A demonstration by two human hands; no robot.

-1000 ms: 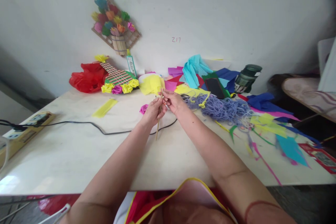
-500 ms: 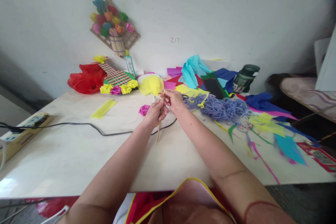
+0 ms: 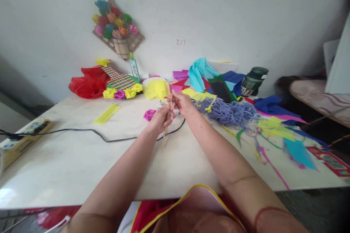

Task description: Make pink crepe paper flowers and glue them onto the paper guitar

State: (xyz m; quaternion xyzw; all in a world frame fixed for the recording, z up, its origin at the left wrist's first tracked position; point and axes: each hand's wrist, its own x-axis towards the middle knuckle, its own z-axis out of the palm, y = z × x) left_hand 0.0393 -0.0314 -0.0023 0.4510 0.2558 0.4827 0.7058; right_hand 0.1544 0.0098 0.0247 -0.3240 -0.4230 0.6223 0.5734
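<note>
A person seated at a pale tabletop (image 3: 68, 160) holds a thin wooden stick (image 3: 164, 137) between both hands, raised just above the middle of the surface. The left hand (image 3: 159, 119) is closed around the stick's middle. The fingers of the right hand (image 3: 182, 104) pinch its upper end. The stick leans slightly, and its lower end hangs free near a black cable (image 3: 82, 131) that runs left to a power strip (image 3: 20, 141) at the tabletop's left edge.

A pink paper flower (image 3: 149, 114) lies just beside the left hand, and a yellow paper strip (image 3: 107, 113) lies well apart to the left. A heap of purple yarn (image 3: 232, 111) sits close to the right forearm, with coloured paper scraps (image 3: 276, 125) spreading beyond it to the right edge. Along the wall, a red bag (image 3: 86, 83), yellow tissue (image 3: 157, 88) and a dark jar (image 3: 253, 80) line the far edge.

The near half of the tabletop, under both forearms and out to the front edge, lies bare, as does most of the left side apart from the cable.
</note>
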